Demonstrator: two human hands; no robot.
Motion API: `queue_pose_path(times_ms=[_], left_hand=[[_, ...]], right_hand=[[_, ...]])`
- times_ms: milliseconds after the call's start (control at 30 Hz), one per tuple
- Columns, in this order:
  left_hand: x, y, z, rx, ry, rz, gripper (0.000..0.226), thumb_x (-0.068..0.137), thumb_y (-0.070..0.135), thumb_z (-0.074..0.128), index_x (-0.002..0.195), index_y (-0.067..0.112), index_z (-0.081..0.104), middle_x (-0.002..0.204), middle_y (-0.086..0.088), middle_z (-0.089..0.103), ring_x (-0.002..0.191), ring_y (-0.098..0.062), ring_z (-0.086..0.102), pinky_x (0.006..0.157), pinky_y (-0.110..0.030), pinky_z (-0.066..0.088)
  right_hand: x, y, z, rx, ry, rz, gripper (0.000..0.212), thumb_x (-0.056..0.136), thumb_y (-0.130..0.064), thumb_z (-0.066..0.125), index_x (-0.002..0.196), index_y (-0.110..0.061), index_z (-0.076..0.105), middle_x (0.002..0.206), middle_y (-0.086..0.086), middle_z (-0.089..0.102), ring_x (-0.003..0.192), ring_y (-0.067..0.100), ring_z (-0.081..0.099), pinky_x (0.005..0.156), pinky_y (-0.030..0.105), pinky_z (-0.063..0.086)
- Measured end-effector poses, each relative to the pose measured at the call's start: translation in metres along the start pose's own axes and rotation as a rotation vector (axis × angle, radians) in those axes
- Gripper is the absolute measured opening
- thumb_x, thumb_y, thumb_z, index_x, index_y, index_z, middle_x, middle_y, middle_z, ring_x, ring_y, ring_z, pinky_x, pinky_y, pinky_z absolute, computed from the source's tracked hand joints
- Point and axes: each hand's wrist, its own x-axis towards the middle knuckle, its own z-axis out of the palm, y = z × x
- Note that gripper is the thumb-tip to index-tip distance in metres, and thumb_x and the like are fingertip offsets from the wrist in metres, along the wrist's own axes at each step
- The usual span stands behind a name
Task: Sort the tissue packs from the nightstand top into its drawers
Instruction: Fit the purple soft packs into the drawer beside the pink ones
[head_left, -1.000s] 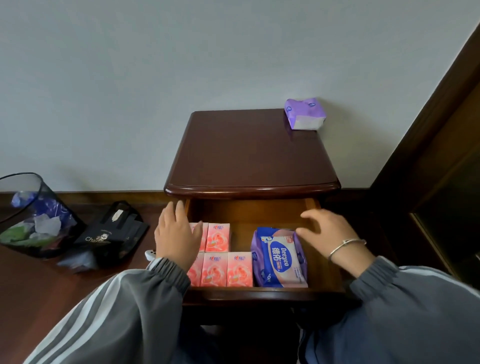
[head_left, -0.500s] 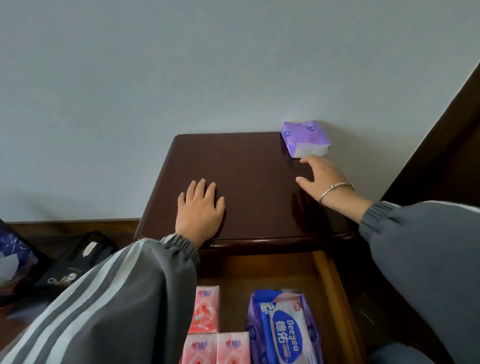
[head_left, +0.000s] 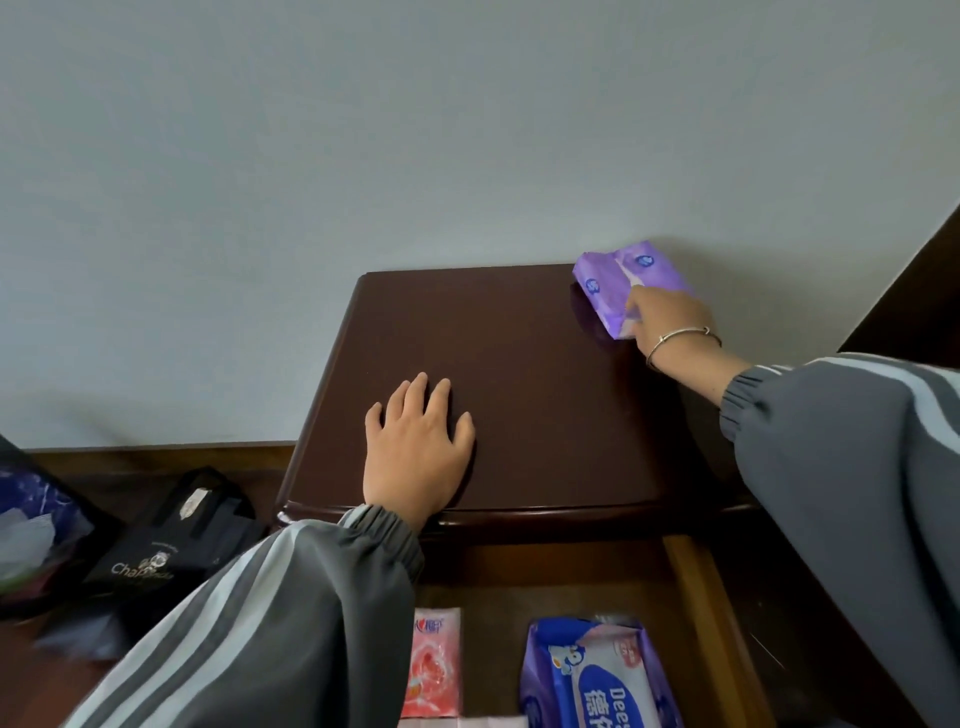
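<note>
1. Nightstand (head_left: 519, 364): dark wood, set against the pale wall. Its top carries only one of the task's things, so the sorting looks close to finished.
2. The open drawer (head_left: 698, 597) juts out below the front edge. Inside, a blue-and-purple pack (head_left: 597, 680) lies to the right and a pink pack (head_left: 434, 660) to the left, apart from each other, with bare drawer floor between and behind them.
3. A black bag (head_left: 171, 540) sits on the floor to the left, clear of the work.
4. The purple tissue pack (head_left: 618, 280) is at the far right corner of the top, close to the wall, its near end under the reaching hand.
5. The step in hand, as I judge it, is the pick-up of this last pack. The next move calls for lifting it clear of the wood, bringing it back over the front edge and lowering it into the free room in the drawer. The soft wrapper will give, so a hold on the body is safer than one on loose film.
6. The right hand (head_left: 670, 322) is stretched out, fingers curled over the pack's near end and seemingly pinching it. The thumb is hidden behind the hand, so the firmness of the hold is unclear.
7. The left hand (head_left: 415, 457) rests palm down near the front edge of the top, fingers straight and slightly spread, holding nothing.
</note>
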Motion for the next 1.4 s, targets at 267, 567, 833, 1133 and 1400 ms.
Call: queue_pose_path(times_ms=[267, 567, 833, 1133, 1400], left_hand=[[-0.013, -0.001, -0.017, -0.213, 0.103, 0.019, 0.035, 0.094, 0.027, 0.045, 0.122, 0.012, 0.06, 0.126, -0.006, 0.06, 0.117, -0.024, 0.052, 0.1, -0.039, 0.039], [-0.131, -0.012, -0.043, -0.464, 0.248, 0.041, 0.023, 0.086, 0.004, 0.056, 0.104, 0.015, 0.065, 0.108, 0.001, 0.062, 0.102, -0.021, 0.059, 0.094, -0.047, 0.043], [-0.202, -0.044, -0.055, -0.497, 0.119, -0.243, 0.024, 0.09, 0.013, 0.054, 0.113, 0.017, 0.062, 0.122, -0.004, 0.055, 0.108, -0.021, 0.055, 0.099, -0.048, 0.043], [-0.24, -0.067, -0.062, -0.416, -0.091, -0.266, 0.035, 0.088, 0.026, 0.062, 0.121, 0.017, 0.057, 0.13, -0.004, 0.05, 0.116, -0.021, 0.051, 0.102, -0.046, 0.04], [-0.259, -0.073, -0.046, -0.195, -0.312, -0.02, 0.067, 0.084, 0.059, 0.056, 0.14, 0.028, 0.039, 0.149, 0.005, 0.032, 0.133, -0.016, 0.037, 0.108, -0.042, 0.033]], right_hand=[[-0.138, 0.0, -0.057, 0.313, 0.349, -0.211, 0.01, 0.085, -0.015, 0.061, 0.092, -0.007, 0.063, 0.09, 0.017, 0.07, 0.084, 0.039, 0.063, 0.067, 0.039, 0.044], [-0.345, 0.008, -0.071, 0.355, 0.288, -0.454, 0.019, 0.08, -0.027, 0.052, 0.072, -0.013, 0.063, 0.078, -0.005, 0.071, 0.069, 0.021, 0.067, 0.076, 0.026, 0.047], [-0.381, -0.028, -0.022, -0.044, 0.101, -0.441, 0.03, 0.058, -0.04, 0.079, 0.059, -0.014, 0.062, 0.048, -0.001, 0.061, 0.049, 0.012, 0.061, 0.054, 0.016, 0.051], [-0.376, -0.028, 0.006, 0.141, -0.481, -0.489, 0.038, 0.097, -0.047, 0.031, 0.117, -0.026, 0.056, 0.126, -0.002, 0.053, 0.129, 0.018, 0.037, 0.108, 0.043, 0.015], [-0.38, 0.017, 0.002, 0.164, -0.472, -0.454, 0.055, 0.094, -0.055, 0.031, 0.145, -0.038, 0.022, 0.157, -0.012, 0.011, 0.146, 0.012, -0.004, 0.116, 0.042, 0.0]])
